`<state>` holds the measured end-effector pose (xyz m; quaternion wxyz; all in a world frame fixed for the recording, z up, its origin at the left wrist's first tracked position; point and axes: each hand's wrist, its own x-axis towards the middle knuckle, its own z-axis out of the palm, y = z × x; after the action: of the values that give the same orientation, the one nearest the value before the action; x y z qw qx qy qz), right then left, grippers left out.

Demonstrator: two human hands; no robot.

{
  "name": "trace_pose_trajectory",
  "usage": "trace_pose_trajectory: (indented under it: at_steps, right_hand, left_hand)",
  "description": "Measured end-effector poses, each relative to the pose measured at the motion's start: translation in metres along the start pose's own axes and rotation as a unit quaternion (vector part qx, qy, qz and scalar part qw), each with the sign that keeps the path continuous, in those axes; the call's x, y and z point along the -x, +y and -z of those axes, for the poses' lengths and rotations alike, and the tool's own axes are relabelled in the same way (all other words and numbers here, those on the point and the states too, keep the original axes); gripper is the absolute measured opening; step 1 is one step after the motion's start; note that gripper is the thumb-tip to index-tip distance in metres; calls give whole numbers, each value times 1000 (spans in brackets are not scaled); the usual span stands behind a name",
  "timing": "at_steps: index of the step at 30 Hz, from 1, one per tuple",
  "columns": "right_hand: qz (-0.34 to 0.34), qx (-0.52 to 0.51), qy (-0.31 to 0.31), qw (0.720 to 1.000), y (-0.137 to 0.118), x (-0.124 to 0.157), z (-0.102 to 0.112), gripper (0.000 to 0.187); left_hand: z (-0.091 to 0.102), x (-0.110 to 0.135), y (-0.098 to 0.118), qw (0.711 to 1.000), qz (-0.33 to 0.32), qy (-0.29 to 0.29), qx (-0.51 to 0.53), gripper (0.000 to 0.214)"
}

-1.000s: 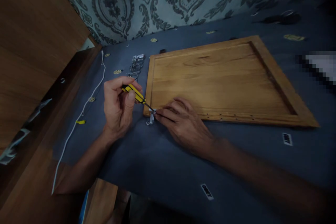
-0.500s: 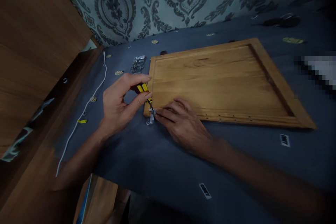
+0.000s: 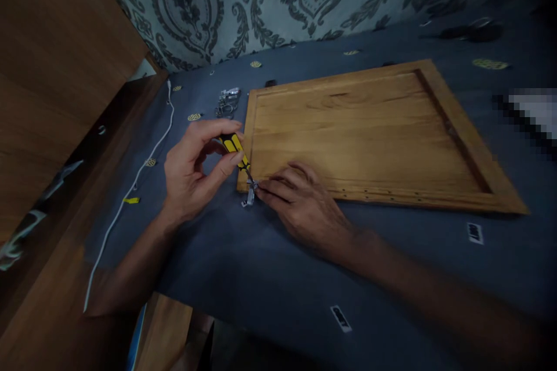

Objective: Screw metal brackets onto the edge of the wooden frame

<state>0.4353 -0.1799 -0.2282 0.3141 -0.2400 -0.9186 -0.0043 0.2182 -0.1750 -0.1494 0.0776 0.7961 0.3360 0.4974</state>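
A framed wooden panel (image 3: pixel 361 127) lies flat on a dark blue cloth. At its near left corner sits a small metal bracket (image 3: pixel 249 192). My right hand (image 3: pixel 300 203) rests flat by that corner, fingertips pinching the bracket against the panel's edge. My left hand (image 3: pixel 194 168) grips a yellow-and-black screwdriver (image 3: pixel 235 148) between thumb and fingers. The screwdriver's tip points down at the bracket.
A pile of metal hardware (image 3: pixel 227 102) lies just past the panel's far left corner. A white cable (image 3: pixel 143 168) runs along the cloth's left side beside a wooden cabinet (image 3: pixel 52 98). Small labels (image 3: pixel 475 232) dot the cloth. Patterned wallpaper (image 3: pixel 270 0) stands behind.
My left hand has turned the screwdriver more upright and shifted its grip toward the panel's corner. My right hand has stayed on the bracket.
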Motion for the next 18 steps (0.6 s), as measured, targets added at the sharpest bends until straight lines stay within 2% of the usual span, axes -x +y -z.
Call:
trace_pose_trajectory:
  at_steps: [7,18]
  right_hand:
    - [4,9,0,1000,1,1,1,27]
    - [-3,-5,-10,1000,0,0,1,31]
  left_hand:
    - [-1,-5,9,998,-35,34,-38,36]
    - [5,0,15,999,0,-16,-40,39]
